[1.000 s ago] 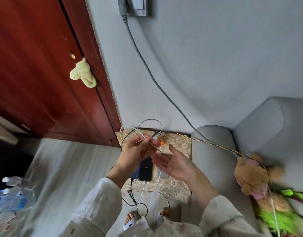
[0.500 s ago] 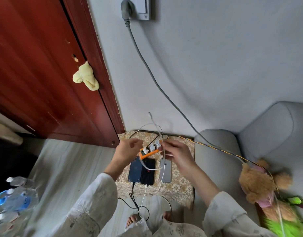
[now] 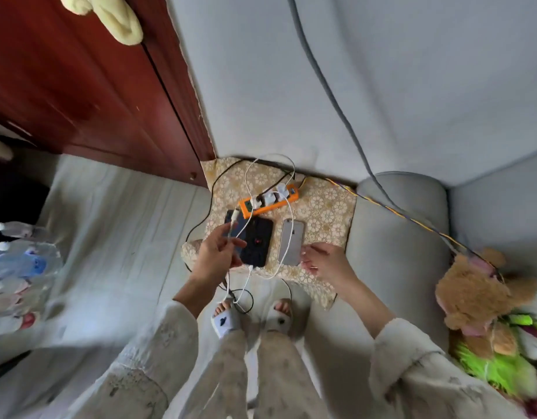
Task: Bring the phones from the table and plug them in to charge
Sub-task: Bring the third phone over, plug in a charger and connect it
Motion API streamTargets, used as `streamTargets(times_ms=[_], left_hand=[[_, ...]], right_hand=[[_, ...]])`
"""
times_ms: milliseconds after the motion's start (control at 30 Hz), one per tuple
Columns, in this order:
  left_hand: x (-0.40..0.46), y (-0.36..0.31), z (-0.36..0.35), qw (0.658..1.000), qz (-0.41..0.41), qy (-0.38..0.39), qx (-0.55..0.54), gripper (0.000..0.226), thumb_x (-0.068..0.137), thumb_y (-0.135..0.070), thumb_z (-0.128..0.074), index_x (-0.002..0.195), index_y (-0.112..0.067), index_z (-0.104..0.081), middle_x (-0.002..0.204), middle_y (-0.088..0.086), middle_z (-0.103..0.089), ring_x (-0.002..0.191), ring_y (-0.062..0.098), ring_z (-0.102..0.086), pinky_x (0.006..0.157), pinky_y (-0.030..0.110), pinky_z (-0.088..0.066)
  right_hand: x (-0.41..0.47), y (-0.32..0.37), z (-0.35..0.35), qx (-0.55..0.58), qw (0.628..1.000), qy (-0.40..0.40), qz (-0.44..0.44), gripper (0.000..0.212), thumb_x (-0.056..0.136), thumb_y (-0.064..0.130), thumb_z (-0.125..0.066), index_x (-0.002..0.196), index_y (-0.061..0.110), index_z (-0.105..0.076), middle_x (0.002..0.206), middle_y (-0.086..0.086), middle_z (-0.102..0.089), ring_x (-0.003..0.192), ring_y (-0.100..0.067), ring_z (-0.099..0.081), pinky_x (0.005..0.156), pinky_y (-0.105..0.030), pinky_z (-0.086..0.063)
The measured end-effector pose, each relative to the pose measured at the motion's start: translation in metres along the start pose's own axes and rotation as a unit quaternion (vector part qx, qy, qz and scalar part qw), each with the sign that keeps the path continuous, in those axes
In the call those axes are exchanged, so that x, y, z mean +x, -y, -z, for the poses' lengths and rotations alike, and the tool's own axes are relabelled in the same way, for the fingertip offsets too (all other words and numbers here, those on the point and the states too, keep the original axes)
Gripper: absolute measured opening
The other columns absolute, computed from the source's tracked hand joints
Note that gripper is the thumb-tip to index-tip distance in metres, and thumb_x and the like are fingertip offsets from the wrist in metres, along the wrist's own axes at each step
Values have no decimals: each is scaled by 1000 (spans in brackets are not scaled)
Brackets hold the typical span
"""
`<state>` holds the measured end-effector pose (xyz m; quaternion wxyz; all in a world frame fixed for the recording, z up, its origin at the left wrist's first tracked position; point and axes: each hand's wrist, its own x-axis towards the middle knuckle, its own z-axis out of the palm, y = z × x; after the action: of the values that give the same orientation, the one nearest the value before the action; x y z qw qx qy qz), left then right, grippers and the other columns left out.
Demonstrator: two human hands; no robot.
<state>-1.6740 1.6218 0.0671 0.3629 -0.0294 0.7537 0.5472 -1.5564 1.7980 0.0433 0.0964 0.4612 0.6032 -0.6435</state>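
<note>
On a patterned cushion (image 3: 321,207), three phones lie below an orange power strip (image 3: 268,204). The left hand (image 3: 219,255) pinches a white cable (image 3: 231,234) over the dark phones (image 3: 256,241); the right hand (image 3: 324,261), fingers loosely open and empty, hovers at the silver phone (image 3: 290,240).

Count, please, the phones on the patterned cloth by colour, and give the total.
Dark blue phone, partly under the left hand: 1
Black phone: 1
Silver phone, near the right hand: 1
Total: 3
</note>
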Motion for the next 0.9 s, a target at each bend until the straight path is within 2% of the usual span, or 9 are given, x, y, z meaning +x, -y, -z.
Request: streamTargets(times_ms=[100,200,267,333,433,567,667,800,900], left_hand=[[16,55,-5,998,-6,-43,49,26,96,-14,-39,118,-9,-54,60,-4,-44,44,6,-36,47,20,-34],[29,99,-10,995,7,-39,89,22,95,-23,-42,98,-19,-64,48,-13,-48,42,5,-38,48,20,-39],[41,123,-12,996,35,-29,79,23,95,-20,-44,89,-18,-66,46,-14,-49,40,3,-41,47,19,-41],[53,141,-13,996,55,-38,56,23,95,-11,-44,88,-7,-65,60,-11,-54,39,0,-43,44,12,-40],[68,161,-13,994,61,-63,62,22,94,-4,-42,86,-2,-62,69,-2,-56,40,-3,-44,43,7,-35],[75,176,-9,993,48,-67,85,20,94,-19,-46,99,-27,-64,51,-10,-50,42,-1,-44,46,10,-37],[73,179,-3,994,44,-64,73,17,91,-24,-51,91,-32,-66,44,-17,-50,43,1,-43,45,10,-35],[69,175,4,993,74,-84,36,17,90,-24,-54,87,-20,-70,42,-15,-49,41,2,-43,39,9,-34],[68,173,7,991,93,-96,11,17,90,-21,-54,87,-15,-70,43,-12,-48,39,4,-40,39,12,-34]], right_hand=[[52,-41,4,-41,996,-22,-71,16,92,9,-49,82,8,-61,71,-7,-60,66,-21,-55,74,-36,-46],[100,-76,-5,-82,989,-44,-113,15,93,8,-46,89,7,-60,71,-6,-60,62,-17,-54,66,-32,-49],[127,-93,-13,-133,983,-51,-118,19,93,10,-45,97,4,-62,81,-9,-62,69,-20,-56,71,-37,-53],[149,-104,-19,-190,974,-76,-100,23,93,9,-45,104,0,-63,96,-12,-63,80,-26,-61,82,-43,-53],[178,-113,-29,-257,958,-112,-56,25,91,12,-49,106,-5,-61,110,-19,-65,92,-34,-64,81,-43,-54],[200,-119,-48,-282,946,-157,-39,59,80,41,-66,115,-5,-54,117,-18,-60,104,-32,-59,85,-39,-52],[203,-119,-63,-348,915,-192,-65,89,73,56,-66,127,-8,-36,130,-19,-44,119,-35,-44,89,-39,-44],[201,-119,-72,-370,902,-201,-94,96,73,47,-71,135,-7,-21,138,-23,-31,126,-39,-31,96,-47,-40],[203,-117,-75,-381,896,-200,-109,88,78,39,-70,135,-5,-19,137,-23,-30,123,-38,-33,90,-46,-44]])
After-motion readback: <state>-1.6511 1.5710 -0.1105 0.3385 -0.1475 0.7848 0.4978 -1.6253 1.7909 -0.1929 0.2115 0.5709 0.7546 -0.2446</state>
